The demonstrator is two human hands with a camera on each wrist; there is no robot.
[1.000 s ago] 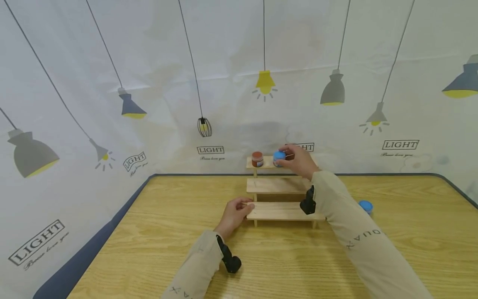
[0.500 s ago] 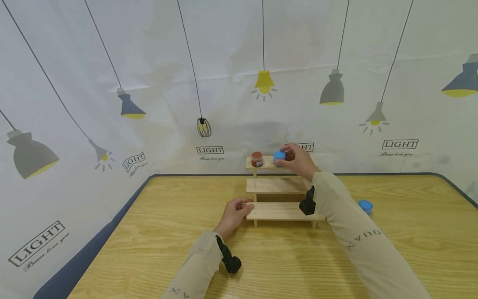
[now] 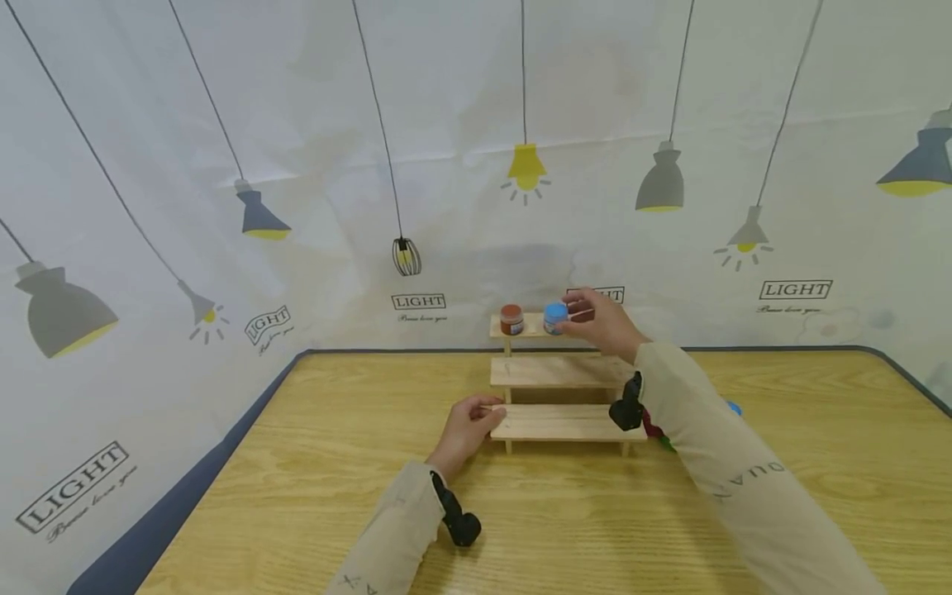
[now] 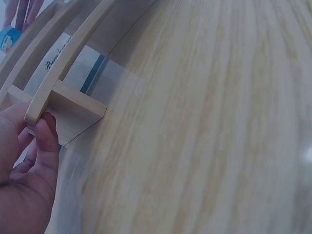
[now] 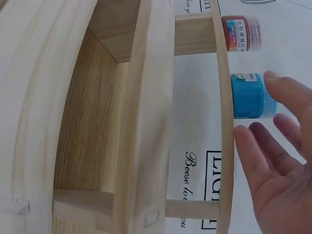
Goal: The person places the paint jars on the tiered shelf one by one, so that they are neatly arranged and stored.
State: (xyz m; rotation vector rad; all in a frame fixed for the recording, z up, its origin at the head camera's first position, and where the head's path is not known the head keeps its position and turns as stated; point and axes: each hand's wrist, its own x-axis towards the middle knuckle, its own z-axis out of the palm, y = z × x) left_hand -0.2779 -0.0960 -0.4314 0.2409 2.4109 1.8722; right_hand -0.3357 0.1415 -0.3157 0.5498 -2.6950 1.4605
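Observation:
A three-tier wooden display stand (image 3: 565, 423) stands against the back wall. My left hand (image 3: 463, 430) pinches the left end of its lowest board; the left wrist view shows the thumb and fingers (image 4: 47, 141) around the board's end. On the top tier a blue paint jar (image 3: 554, 319) sits upright, right of a red-brown paint jar (image 3: 511, 320). My right hand (image 3: 604, 322) is just right of the blue jar with fingers spread. In the right wrist view, its thumb (image 5: 287, 92) is beside the jar's lid and the other fingers are apart from the jar.
On the table to the right, a blue lid (image 3: 735, 408) shows past the right sleeve (image 3: 729, 463), which hides most of it. Red and green items (image 3: 654, 430) peek out by the stand's right end. The printed wall (image 3: 461, 207) rises right behind the stand.
My right hand has loosened from the blue jar and shifted slightly right, leaving it on the top tier. The right forearm moved right, uncovering the red and green items. The left hand stays put.

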